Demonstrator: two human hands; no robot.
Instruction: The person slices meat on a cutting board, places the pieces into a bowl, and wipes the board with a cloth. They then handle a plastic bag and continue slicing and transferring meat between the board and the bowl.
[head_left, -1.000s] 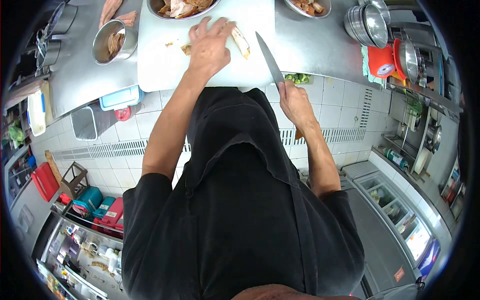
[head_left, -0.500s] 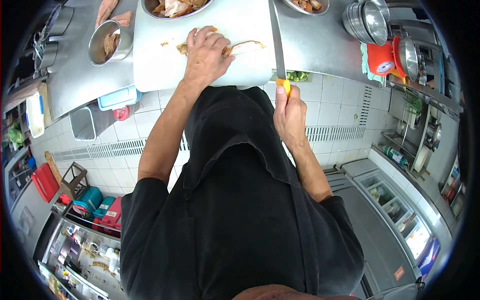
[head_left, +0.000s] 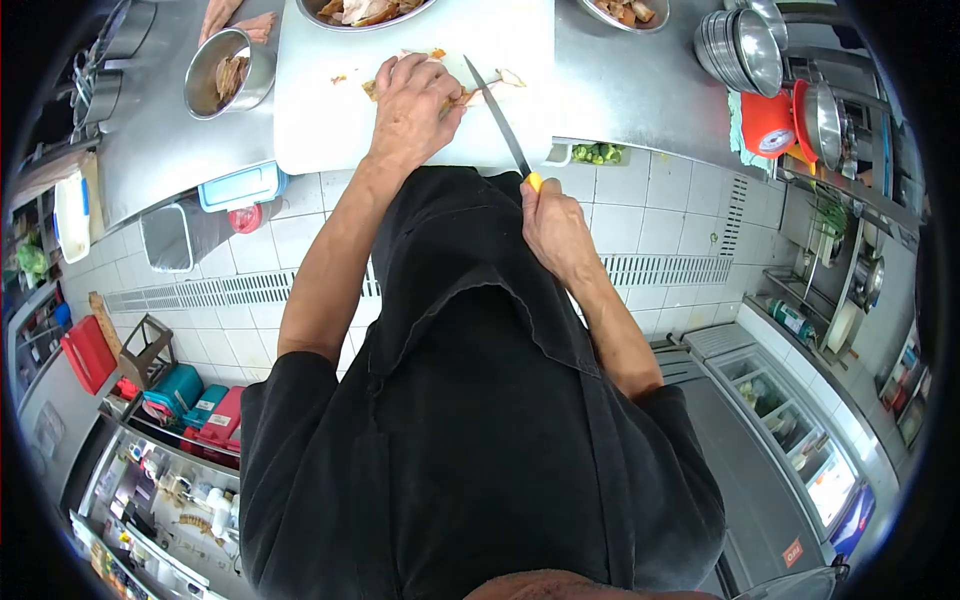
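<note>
My left hand (head_left: 410, 112) presses down with curled fingers on a piece of cooked meat (head_left: 464, 97) on the white cutting board (head_left: 320, 135). Most of that piece is hidden under the hand; a thin strip (head_left: 511, 78) shows to its right. My right hand (head_left: 558, 232) is closed around the yellow handle of a long knife (head_left: 505, 126). The blade slants up and left over the board, its tip close to the meat's right end. Small scraps (head_left: 338, 79) lie on the board near my left fingers.
A steel bowl of meat (head_left: 330, 24) stands at the board's far edge. A steel pot (head_left: 196, 98) holds more meat on the left, and another meat bowl (head_left: 652, 24) is at the right. Stacked steel bowls (head_left: 722, 50) and a red scale (head_left: 765, 122) sit further right.
The knife has swung left from the board's right edge to over the board, beside the meat. My right hand moved left with it. My left hand stays on the meat.
</note>
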